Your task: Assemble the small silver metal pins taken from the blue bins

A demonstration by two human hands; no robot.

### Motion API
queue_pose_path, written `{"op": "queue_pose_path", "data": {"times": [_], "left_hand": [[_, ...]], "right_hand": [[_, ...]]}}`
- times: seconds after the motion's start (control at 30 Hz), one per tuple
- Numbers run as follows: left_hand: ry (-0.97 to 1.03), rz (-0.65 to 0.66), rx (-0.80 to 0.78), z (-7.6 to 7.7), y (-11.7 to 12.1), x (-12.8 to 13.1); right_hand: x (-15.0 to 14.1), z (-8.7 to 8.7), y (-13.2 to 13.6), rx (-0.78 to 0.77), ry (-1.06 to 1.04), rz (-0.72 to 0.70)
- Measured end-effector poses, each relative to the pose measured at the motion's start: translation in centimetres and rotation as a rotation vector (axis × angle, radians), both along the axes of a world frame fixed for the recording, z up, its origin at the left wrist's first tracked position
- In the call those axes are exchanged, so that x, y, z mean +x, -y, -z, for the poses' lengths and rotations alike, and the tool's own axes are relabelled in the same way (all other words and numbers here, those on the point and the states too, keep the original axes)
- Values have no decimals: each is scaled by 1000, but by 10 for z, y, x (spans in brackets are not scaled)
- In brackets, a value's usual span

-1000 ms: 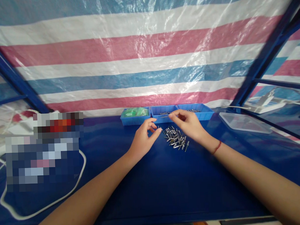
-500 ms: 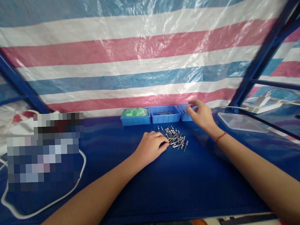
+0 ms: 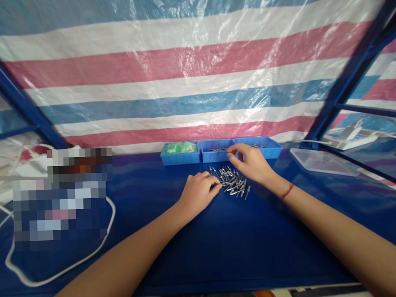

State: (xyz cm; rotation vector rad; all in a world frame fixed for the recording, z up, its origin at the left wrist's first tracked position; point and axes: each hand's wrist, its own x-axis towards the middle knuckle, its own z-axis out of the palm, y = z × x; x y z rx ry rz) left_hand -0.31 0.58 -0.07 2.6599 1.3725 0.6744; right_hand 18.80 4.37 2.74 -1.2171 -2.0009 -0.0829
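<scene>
A striped plastic sheet (image 3: 195, 64) backs the blue worktop (image 3: 253, 250). The left bin (image 3: 181, 159) holds green packets; metal pins lie in the middle bin (image 3: 214, 157) and right bin (image 3: 273, 152). The right hand (image 3: 252, 164), thumb and fingers curled close, is by the middle bin; the left hand (image 3: 198, 195), fingertips narrow, meets the loose pins (image 3: 234, 182). Whether either grips one, I cannot tell. The work looks partway: some pins binned, a heap outside.

Blue table (image 3: 201, 252), metal rivets (image 3: 233, 185), 3 blue bins (image 3: 214, 157), white cable (image 3: 34, 284)
</scene>
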Motion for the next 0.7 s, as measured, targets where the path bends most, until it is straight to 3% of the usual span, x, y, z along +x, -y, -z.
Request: {"op": "queue_pose_path", "data": {"times": [0.17, 0.3, 0.57, 0.7], "left_hand": [[69, -54, 2, 0, -3, -5], [61, -16, -4, 2, -4, -7], [-40, 26, 21, 1, -1, -4], [20, -5, 19, 3, -6, -9]], "right_hand": [[-4, 0, 3, -53, 28, -94], [-6, 1, 5, -71, 68, -152], [-9, 0, 7, -114, 109, -186], [-10, -2, 9, -148, 107, -202]]}}
